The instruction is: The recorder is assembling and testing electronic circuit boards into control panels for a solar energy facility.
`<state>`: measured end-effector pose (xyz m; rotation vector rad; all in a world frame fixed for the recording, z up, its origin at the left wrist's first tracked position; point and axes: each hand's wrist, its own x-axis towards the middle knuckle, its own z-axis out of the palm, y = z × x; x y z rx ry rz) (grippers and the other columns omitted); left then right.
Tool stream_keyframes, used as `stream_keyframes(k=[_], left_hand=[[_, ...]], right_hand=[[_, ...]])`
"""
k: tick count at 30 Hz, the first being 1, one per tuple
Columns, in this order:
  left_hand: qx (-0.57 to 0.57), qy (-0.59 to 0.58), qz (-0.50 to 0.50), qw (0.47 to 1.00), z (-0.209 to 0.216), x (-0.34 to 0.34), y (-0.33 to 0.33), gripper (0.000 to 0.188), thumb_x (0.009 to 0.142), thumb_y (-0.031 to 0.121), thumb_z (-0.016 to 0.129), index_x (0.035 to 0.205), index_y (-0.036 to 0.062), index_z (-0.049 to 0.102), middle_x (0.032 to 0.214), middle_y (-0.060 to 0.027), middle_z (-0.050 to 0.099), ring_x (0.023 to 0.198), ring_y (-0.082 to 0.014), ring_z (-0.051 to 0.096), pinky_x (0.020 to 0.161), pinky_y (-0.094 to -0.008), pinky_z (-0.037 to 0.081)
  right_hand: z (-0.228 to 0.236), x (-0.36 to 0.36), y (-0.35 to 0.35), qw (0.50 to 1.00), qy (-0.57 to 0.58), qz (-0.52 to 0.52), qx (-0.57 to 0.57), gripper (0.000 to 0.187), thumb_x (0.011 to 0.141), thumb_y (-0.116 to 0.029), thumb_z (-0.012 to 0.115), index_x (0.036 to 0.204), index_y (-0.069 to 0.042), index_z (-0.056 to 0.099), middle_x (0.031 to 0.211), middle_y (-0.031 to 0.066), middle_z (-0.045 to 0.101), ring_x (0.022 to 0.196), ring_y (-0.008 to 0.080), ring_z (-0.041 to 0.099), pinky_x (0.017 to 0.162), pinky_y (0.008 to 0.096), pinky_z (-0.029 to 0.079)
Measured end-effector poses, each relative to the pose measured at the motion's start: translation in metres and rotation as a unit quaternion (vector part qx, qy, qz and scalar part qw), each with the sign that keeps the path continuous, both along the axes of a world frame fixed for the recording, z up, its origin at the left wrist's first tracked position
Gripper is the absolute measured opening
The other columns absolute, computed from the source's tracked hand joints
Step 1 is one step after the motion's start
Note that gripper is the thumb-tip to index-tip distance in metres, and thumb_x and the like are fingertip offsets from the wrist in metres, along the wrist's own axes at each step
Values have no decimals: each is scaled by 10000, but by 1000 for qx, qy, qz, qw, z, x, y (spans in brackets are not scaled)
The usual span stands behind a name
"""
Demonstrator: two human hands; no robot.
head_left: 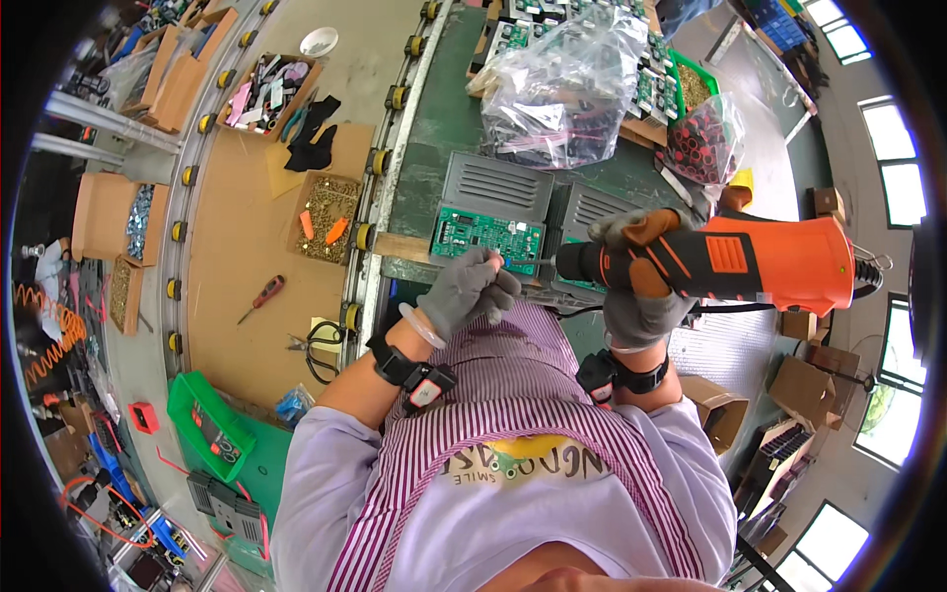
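My right hand [641, 314], in a grey glove, is wrapped around an orange and black electric screwdriver [779, 261]. The tool lies sideways, its thin bit pointing left at a green circuit board [483, 234]. That board sits in the near part of a grey slotted housing [498, 185]. At the board's near edge, close to the bit's tip, the gloved fingers of my left hand [462, 296] are pinched together; whatever they hold is too small to name. A second grey housing [597, 205] with a board stands to the right, partly covered by the tool and my right hand.
Beyond the housings lies a clear plastic bag [567, 94] of parts, beside stacked circuit boards [656, 84] and a bag of red rings [705, 138]. Left of the roller rail [380, 163] are a box of brass-coloured screws [340, 197], a red-handled screwdriver [264, 294] and a green bin [202, 419].
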<state>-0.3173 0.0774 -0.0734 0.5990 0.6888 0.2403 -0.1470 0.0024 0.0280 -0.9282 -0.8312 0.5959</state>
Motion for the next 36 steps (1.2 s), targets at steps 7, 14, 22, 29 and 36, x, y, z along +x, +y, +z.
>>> stream_keyframes(k=[7,14,22,29,36], left_hand=[[-122,-96,42,987,-16,5,-6,98,871,161,574,857,75,530,719,-20,534,560,-85,483,431,-190,370],[-186,-155,66,968,-23,12,-11,76,853,137,598,850,68,568,711,-14,524,567,-89,458,452,-202,368],[-83,-72,38,993,-12,17,-20,188,876,244,578,845,60,553,670,-1,510,509,-81,432,428,-195,358],[-81,-95,10,992,-1,20,-26,198,878,253,566,858,57,545,690,-3,518,505,-65,456,422,-188,379],[-122,-28,91,988,0,24,-26,206,896,260,544,831,66,517,657,-9,470,520,-97,414,474,-193,359]], right_hand=[[1,-6,-8,999,8,27,-16,444,676,-241,754,961,-17,499,847,95,554,774,217,562,739,394,466],[4,-7,-13,999,19,29,-2,292,687,-132,741,849,1,538,854,103,584,817,211,592,715,315,493],[2,-1,-19,998,18,59,-15,306,704,-156,747,857,0,533,857,103,584,796,186,585,686,281,479],[0,-10,-19,999,29,34,-9,273,716,-130,740,857,-7,541,844,89,588,775,157,576,679,258,477],[5,-2,-19,995,31,85,49,273,728,-163,752,845,-34,541,849,88,589,721,122,539,618,249,455]])
